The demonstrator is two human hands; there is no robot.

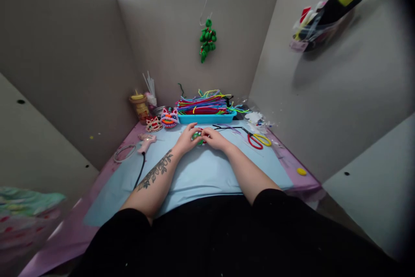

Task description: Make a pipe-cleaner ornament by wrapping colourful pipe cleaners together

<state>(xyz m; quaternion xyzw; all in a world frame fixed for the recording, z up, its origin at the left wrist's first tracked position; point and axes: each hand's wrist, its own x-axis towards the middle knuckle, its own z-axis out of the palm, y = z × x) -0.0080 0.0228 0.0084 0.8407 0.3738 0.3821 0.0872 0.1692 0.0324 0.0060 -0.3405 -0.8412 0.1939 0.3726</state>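
A small green and red fuzzy piece (198,137) is between my two hands above the light blue cloth, mostly covered by my fingers. My left hand (187,138) has its fingers curled round the left side of it. From the right, my right hand (214,137) pinches its upper edge with the fingertips. The two hands nearly touch. Just behind them stands a blue tray (207,119) heaped with colourful pipe cleaners (204,105). To the right lie scissors with a red and a yellow handle (256,140), next to black stems (227,127).
On the left lie a pink glue gun (147,142) with a black cord and a coiled cable (125,153). Two fuzzy animal faces (169,118) sit left of the tray. A yellow disc (301,171) is at the right edge. Grey panels (197,74) enclose the table.
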